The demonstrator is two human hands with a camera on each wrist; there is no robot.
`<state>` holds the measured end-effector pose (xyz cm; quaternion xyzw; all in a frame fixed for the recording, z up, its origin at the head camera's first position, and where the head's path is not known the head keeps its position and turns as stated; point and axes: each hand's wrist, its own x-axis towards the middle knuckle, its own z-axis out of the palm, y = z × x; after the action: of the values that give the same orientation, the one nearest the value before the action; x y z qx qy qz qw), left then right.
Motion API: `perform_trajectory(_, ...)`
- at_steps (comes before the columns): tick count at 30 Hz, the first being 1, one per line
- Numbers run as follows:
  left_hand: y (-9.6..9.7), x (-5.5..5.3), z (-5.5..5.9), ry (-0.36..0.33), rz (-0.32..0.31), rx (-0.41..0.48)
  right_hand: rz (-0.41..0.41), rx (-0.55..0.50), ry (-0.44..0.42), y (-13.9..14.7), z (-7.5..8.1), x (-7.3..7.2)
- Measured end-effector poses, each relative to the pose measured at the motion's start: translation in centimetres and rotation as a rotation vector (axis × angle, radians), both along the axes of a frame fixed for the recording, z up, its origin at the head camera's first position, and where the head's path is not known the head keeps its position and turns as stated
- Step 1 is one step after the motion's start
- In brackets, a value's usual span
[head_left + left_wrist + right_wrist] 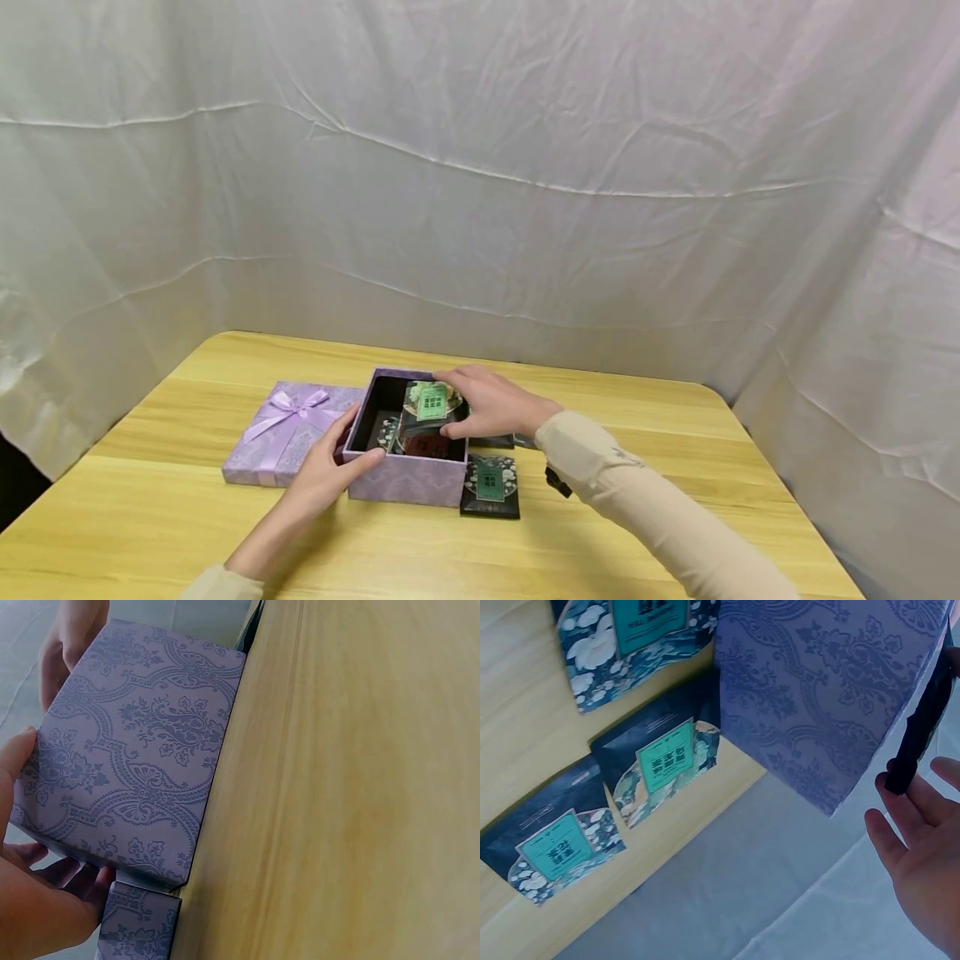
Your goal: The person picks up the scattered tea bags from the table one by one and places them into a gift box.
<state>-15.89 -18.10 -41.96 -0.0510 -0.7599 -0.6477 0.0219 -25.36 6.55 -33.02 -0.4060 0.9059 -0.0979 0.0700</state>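
Observation:
A purple patterned box (408, 483) stands without its lid on the wooden table. My left hand (326, 467) holds its near left corner, thumb at the front rim and fingers along the left side, as the left wrist view shows with the box wall (142, 750). Over the box's opening, my right hand (498, 404) pinches a dark packet (432, 402) with a green label. In the right wrist view this packet (922, 720) appears edge-on at the box rim. Another floral packet (387, 433) shows inside; the box's bottom is partly hidden.
The purple lid (277, 437) with a ribbon bow lies left of the box. Right of the box lies a dark packet (491, 487) with a green label; two more packets, a nearer one (664, 761) and another (551, 847), lie behind it. White cloth (525, 167) hangs around the table.

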Motion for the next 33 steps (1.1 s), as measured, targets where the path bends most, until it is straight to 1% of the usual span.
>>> perform_trajectory(3, 0.0, 0.0, 0.0, 0.007, 0.0, -0.001, 0.008, 0.029, 0.001, -0.7, -0.2, -0.1)
perform_trajectory(9, 0.1, 0.0, -0.1, 0.017, -0.004, -0.004, 0.012, 0.102, -0.028, -1.7, -0.9, 0.2)
perform_trajectory(14, 0.0, -0.1, -0.1, 0.023, 0.001, -0.016, 0.0, 0.125, -0.029, -1.9, -1.4, 0.4)
perform_trajectory(21, -0.1, -0.1, -0.1, 0.027, 0.011, -0.029, -0.012, 0.135, -0.028, -2.1, -1.5, 0.3)
perform_trajectory(27, -0.1, 0.0, -0.1, 0.006, 0.007, -0.017, 0.008, 0.127, -0.024, -2.0, -1.6, 0.2)
perform_trajectory(31, -0.1, 0.0, 0.0, -0.005, 0.006, -0.016, 0.017, 0.087, -0.043, -1.7, -1.6, -0.1)
perform_trajectory(33, 0.0, 0.1, 0.0, -0.004, 0.006, -0.015, 0.022, 0.059, -0.034, -1.4, -1.7, -0.3)
